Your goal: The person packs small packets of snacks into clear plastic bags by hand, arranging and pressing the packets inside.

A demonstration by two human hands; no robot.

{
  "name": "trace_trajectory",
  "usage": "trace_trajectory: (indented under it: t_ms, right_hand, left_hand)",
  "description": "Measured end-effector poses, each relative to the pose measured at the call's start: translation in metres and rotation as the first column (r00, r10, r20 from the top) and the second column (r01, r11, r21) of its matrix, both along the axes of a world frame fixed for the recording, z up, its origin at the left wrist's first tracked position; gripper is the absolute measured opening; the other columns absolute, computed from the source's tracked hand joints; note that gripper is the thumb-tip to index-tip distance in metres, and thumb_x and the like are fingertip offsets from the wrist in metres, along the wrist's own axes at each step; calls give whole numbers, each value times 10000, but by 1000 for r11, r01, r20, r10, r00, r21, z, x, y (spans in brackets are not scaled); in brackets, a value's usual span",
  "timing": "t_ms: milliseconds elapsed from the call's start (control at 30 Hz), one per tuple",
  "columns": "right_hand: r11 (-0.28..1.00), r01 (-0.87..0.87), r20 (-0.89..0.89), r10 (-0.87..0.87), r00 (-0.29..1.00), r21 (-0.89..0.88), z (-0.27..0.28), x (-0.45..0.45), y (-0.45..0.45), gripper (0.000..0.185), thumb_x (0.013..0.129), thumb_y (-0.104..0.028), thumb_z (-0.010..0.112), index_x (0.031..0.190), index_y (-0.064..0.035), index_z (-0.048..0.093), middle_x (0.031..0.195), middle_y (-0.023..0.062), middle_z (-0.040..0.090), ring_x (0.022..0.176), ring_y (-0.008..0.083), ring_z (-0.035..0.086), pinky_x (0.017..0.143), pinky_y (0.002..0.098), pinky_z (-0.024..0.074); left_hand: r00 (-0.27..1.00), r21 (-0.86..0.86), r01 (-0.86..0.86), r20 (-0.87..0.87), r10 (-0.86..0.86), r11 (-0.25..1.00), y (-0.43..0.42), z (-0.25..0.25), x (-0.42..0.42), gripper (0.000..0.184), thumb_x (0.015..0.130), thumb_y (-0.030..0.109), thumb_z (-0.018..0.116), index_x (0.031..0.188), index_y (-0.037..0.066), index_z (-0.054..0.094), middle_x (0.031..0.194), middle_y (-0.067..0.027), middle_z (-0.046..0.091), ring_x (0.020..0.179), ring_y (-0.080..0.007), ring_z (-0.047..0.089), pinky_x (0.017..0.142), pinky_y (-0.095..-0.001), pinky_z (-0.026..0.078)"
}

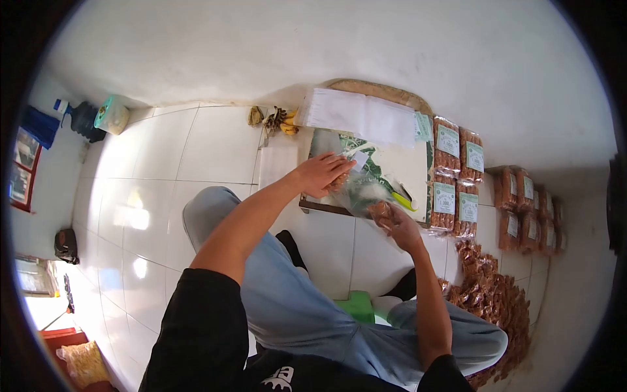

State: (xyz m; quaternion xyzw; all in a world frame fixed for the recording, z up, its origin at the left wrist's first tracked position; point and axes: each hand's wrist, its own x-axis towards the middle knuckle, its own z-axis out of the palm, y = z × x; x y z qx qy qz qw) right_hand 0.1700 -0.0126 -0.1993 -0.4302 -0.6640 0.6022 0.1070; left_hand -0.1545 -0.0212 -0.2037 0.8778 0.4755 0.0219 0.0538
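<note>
My left hand (322,174) is closed on a clear plastic bag (358,196) near the low table's front left part; something brown shows beneath its fingers. In my right hand (400,227), at the table's front edge, the fingers are wrapped round a small brown packet (379,210). The bag's film stretches between both hands, and whether the packet is inside it cannot be made out. A yellow-green cutter (403,200) lies just beyond my right hand. A small white label (359,161) is beside my left fingertips.
Clear plastic sleeves (359,114) lie across the back of the low table (418,163). Labelled brown packs (444,202) stand at its right, with more packs (529,209) by the wall. Loose brown packets (493,294) are heaped on the floor. Bananas (288,124) lie at the back left.
</note>
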Motion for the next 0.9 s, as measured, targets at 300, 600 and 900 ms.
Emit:
trace_trajectory:
  t_ms: [300, 600, 900]
  right_hand:
    - [837, -143, -433, -121, 893, -529, -3, 1, -2, 635, 923, -328, 653, 1428, -48, 389, 1249, 47, 524, 1049, 149, 543, 856, 314, 470]
    - [987, 20, -505, -98, 858, -159, -23, -43, -7, 559, 963, -144, 572, 1458, -51, 331, 1271, 102, 537, 1081, 202, 576, 837, 355, 507]
    - [878, -21, -415, -204, 887, -478, -8, -49, 2, 465, 1008, -230, 502, 1412, -18, 413, 1238, 64, 560, 1056, 150, 552, 907, 283, 446]
  left_hand:
    - [1000, -28, 12, 1, -12, 1000, 1, -2, -1, 1078, 699, 186, 699, 1538, 100, 28, 1488, -146, 362, 1416, -241, 302, 1182, -426, 173]
    - [1000, -63, 1, 15, 0, 998, -2, 5, 5, 1088, 663, 147, 708, 1535, 90, 59, 1437, -148, 413, 1366, -262, 354, 1168, -425, 204]
    - [999, -29, 10, 51, -8, 1000, -3, 3, 6, 1095, 646, 143, 731, 1525, 59, 84, 1416, -142, 423, 1353, -269, 358, 1160, -420, 220]
